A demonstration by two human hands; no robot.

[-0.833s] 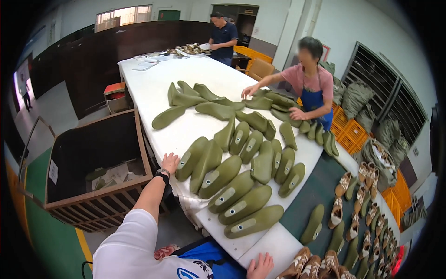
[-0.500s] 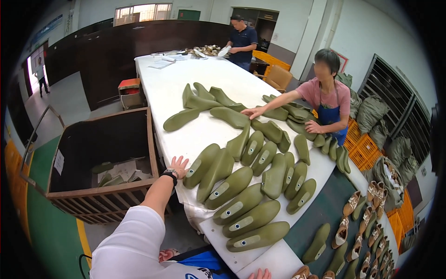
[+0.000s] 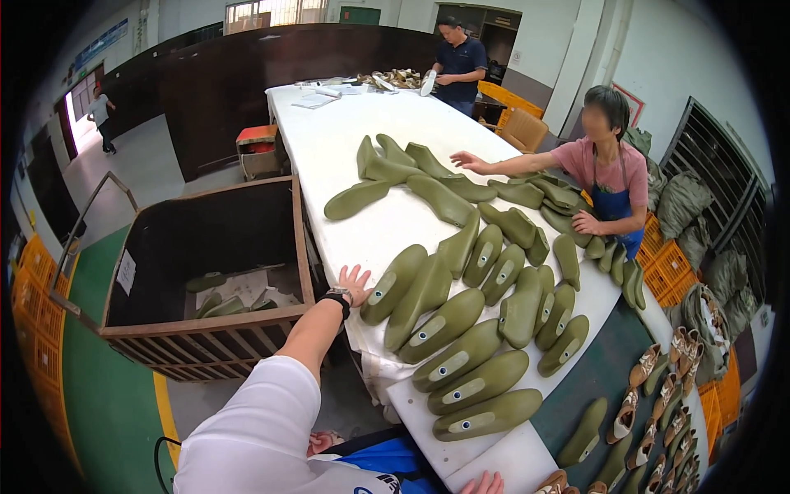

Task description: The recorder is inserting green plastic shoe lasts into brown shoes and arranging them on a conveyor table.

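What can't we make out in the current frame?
All in head view:
- Right hand: palm and wrist cut off by lower edge.
- Piled lasts: upper ones hide lower ones.
- Bin: near wall hides part of its floor.
- Nearest shoes: cut off by lower edge.
- Papers: too small to read.

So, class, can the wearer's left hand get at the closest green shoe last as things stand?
Probably yes: the left hand is spread open beside that green shoe last, with nothing visible between them.

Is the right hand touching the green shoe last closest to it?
Apart: the head view shows bare white surface between the right hand and that green shoe last.
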